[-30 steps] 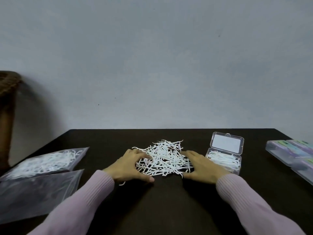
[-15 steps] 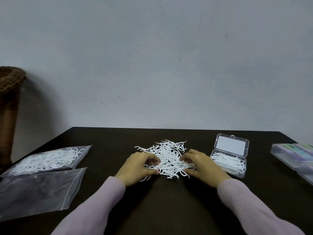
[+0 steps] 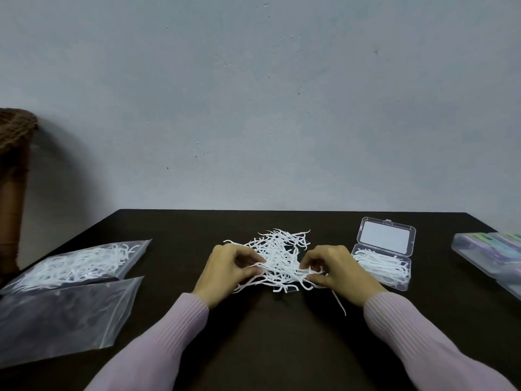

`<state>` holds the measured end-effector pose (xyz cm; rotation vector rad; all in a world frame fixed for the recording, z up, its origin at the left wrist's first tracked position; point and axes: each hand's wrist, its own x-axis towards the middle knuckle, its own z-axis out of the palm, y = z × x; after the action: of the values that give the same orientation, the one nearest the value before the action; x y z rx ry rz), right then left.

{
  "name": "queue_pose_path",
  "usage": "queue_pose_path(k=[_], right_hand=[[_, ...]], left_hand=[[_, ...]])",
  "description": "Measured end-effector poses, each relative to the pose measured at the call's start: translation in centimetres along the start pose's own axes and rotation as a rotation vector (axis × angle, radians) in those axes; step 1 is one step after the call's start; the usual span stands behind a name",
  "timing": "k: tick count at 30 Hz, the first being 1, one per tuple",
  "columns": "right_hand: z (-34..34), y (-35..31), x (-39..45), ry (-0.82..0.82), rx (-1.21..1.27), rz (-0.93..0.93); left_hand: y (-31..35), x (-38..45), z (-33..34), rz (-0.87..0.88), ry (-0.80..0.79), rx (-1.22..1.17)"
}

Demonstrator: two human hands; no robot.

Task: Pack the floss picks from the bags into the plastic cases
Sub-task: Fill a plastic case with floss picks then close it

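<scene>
White plastic floss picks (image 3: 277, 256) are filling one clear case (image 3: 381, 270); both hands (image 3: 225, 270) (image 3: 342, 270) are pinching loose ones; one bag (image 3: 76, 262) is waiting full.

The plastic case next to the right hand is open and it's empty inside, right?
Not quite. The plastic case beside the right hand is open, with its lid tipped back, but it isn't empty: the head view shows white floss picks already lying in its bottom half.
</scene>
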<state>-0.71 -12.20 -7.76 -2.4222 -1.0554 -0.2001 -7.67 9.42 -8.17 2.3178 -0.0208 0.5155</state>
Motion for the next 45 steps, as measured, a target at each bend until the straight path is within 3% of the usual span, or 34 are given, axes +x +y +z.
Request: queue_pose_path(k=[10,20,28,45], right_hand=[[0.6,0.8,-0.1,-0.017,0.031,0.148],[-0.2,0.7,-0.1,0.083,0.002,0.122],[-1.5,1.0,-0.4,0.050,0.005,0.102],[-4.2,2.6,-0.9,0.176,0.271,0.183]], left_hand=[[0.4,0.0,-0.3,-0.069,0.052,-0.195],[0.9,0.1,-1.1,-0.093,0.151,-0.274],[1.8,0.9,-1.0,-0.102,0.199,-0.349],[4.8,3.7,2.0,-0.080,0.171,-0.512]])
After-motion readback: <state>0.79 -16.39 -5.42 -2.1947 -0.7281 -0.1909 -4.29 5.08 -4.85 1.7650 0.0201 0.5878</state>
